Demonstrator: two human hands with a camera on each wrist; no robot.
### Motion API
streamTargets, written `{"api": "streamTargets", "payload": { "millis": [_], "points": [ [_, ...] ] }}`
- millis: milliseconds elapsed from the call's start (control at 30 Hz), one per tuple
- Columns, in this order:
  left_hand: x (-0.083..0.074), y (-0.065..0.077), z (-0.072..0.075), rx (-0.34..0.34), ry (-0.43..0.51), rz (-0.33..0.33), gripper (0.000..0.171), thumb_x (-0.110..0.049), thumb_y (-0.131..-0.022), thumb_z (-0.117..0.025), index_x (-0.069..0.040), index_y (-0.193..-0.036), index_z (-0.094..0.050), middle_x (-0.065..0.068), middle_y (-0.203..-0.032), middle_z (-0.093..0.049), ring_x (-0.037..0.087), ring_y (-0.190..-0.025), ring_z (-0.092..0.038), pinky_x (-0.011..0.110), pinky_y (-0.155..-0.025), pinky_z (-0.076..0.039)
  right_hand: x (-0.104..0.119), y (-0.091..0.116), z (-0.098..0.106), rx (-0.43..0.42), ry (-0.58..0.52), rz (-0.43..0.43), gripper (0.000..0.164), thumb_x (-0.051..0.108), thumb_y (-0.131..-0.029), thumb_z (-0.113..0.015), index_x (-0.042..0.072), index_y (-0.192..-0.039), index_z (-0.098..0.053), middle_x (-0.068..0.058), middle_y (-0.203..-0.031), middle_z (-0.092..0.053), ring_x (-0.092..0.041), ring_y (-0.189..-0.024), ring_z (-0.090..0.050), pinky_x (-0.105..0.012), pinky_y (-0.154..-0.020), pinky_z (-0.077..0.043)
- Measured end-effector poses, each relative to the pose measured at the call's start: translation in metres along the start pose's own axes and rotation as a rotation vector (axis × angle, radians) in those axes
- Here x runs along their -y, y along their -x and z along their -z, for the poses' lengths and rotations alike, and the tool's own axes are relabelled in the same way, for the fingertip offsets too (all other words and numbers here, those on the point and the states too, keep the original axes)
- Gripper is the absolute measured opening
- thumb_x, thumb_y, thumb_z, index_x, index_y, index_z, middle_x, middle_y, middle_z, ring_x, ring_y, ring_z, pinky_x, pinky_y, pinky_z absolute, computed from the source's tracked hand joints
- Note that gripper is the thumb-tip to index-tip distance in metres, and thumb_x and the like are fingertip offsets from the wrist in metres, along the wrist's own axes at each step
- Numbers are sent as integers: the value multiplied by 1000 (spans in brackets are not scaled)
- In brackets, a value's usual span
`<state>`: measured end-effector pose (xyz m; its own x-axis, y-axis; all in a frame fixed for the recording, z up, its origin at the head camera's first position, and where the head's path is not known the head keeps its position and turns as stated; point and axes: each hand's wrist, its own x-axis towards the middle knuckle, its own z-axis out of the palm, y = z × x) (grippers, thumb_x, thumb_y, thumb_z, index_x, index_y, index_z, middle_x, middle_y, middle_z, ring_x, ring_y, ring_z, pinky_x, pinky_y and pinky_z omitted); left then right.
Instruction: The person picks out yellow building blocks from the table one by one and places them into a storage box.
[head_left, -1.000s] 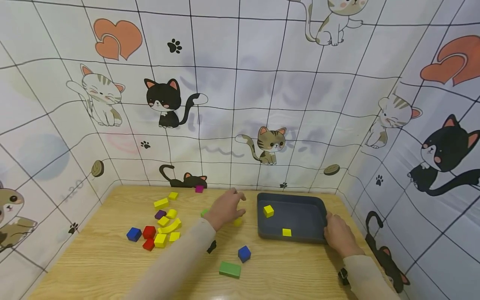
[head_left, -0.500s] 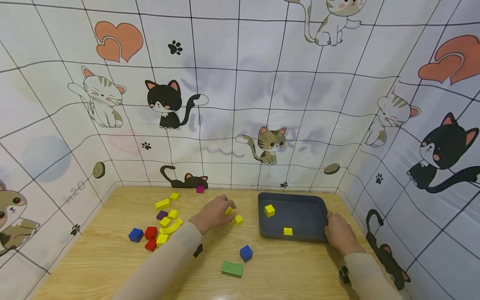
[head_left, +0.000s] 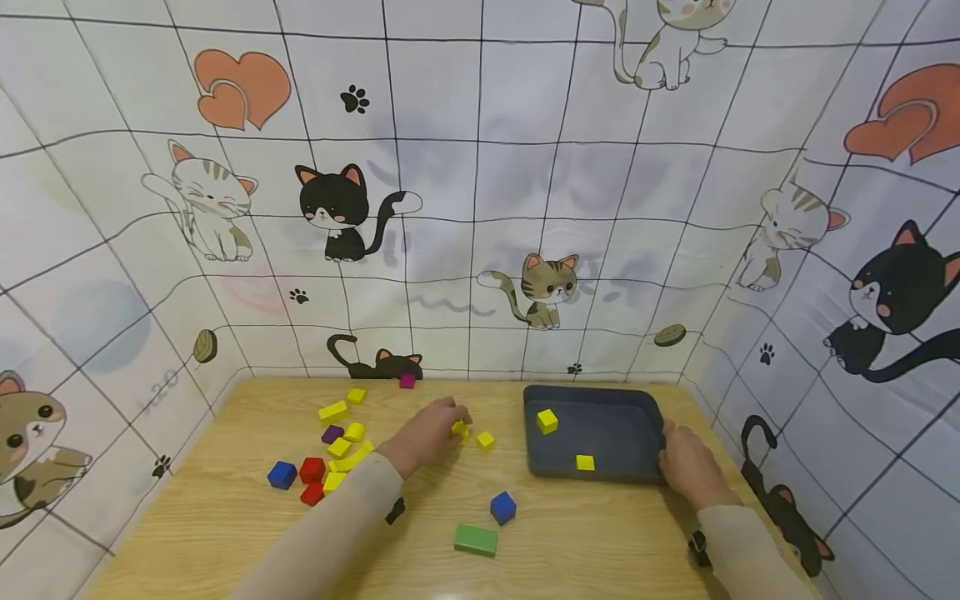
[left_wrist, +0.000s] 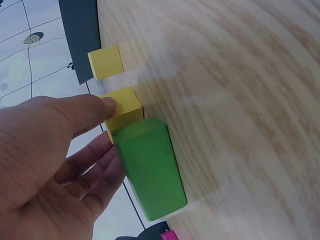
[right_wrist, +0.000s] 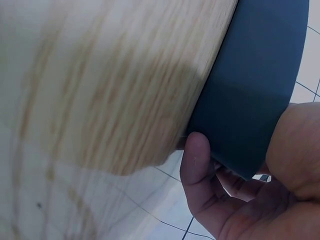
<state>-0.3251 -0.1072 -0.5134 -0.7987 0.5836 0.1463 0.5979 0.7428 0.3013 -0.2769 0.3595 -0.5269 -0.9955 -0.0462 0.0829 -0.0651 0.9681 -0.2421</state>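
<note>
My left hand [head_left: 424,435] pinches a yellow block [left_wrist: 122,110] on the table, thumb on its near face and the other fingers behind. Touching or almost touching that block is a long green block [left_wrist: 152,172], hidden behind the hand in the head view. Another yellow block [head_left: 485,441] lies just right of the pinched one. My right hand [head_left: 695,468] grips the right rim of a dark grey tray [head_left: 618,429], its fingers curled round the edge in the right wrist view. Two yellow blocks, one at the tray's left [head_left: 547,421] and one near its front [head_left: 585,462], lie inside.
At the left of the wooden table [head_left: 570,550] lie several yellow blocks [head_left: 333,412], two red blocks [head_left: 312,470], a blue block [head_left: 282,475] and a purple one [head_left: 332,434]. Nearer the front are another blue block [head_left: 503,507] and a green block [head_left: 476,540]. A magenta block [head_left: 407,381] sits by the back wall.
My left hand has moved left from above the right-hand yellow block and come down onto the yellow block beside the green one. The right hand keeps its grip on the tray.
</note>
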Motion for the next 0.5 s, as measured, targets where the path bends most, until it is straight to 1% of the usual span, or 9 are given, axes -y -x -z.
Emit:
{"api": "streamTargets", "payload": {
  "millis": [200,400,500],
  "points": [
    [2,4,2,-4,17,21,32,-11,-92,-75,-10,-122,-67,7,-110,-60,14,-92,-56,28,-86,-53,0,-3,-2,-6,-1,4,49,-1,-91,-64,-18,-132,-44,-34,-105,-55,-51,-95,-58,-58,-75,-51],
    [-3,0,3,-21,35,38,31,-11,-92,-75,-10,-122,-67,5,-107,-58,15,-88,-55,28,-83,-53,-4,-2,-3,-29,1,23,47,-1,-90,-64,-18,-129,-46,-32,-100,-56,-50,-92,-59,-59,-73,-51],
    [-3,-3,2,-41,32,24,31,-12,-91,-75,-10,-121,-67,5,-106,-58,15,-88,-55,28,-82,-53,-3,-2,-3,-19,4,18,49,-1,-91,-63,-18,-132,-44,-32,-101,-56,-50,-93,-59,-58,-73,-51]
  ]
}}
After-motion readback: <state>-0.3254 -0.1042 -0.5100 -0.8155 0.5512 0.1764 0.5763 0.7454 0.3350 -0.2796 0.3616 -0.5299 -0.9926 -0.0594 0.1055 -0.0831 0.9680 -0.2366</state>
